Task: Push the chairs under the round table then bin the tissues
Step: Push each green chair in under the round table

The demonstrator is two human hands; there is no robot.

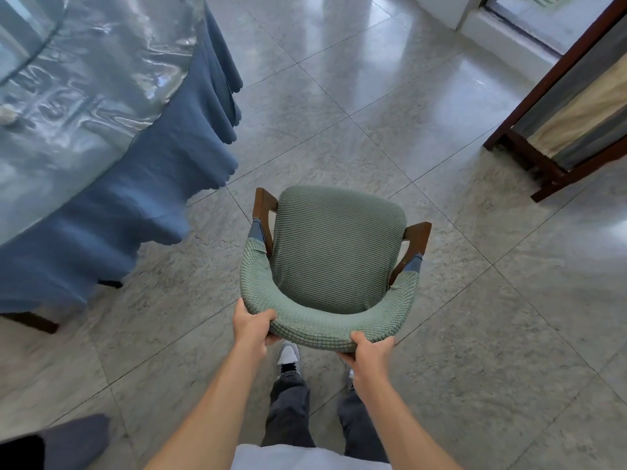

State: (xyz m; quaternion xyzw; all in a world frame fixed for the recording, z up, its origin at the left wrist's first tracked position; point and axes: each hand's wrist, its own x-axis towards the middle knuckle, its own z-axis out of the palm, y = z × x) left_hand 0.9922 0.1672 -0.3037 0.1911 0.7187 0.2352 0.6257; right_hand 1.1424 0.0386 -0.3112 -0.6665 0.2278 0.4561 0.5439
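A green-covered chair [336, 245] with brown wooden arms stands on the tiled floor in front of me, its curved backrest nearest to me. My left hand [253, 325] grips the backrest's left end. My right hand [371, 349] grips its right end. The round table [84, 106] with a blue cloth under shiny clear plastic fills the upper left, a gap of floor away from the chair. A small crumpled white tissue [7, 115] lies on the table near the left edge of the view.
A wooden-framed folding screen [573, 110] stands at the right. A dark table leg [37, 322] shows under the cloth at the left. A dark object [73, 442] sits at the bottom left. My feet and legs are directly behind the chair.
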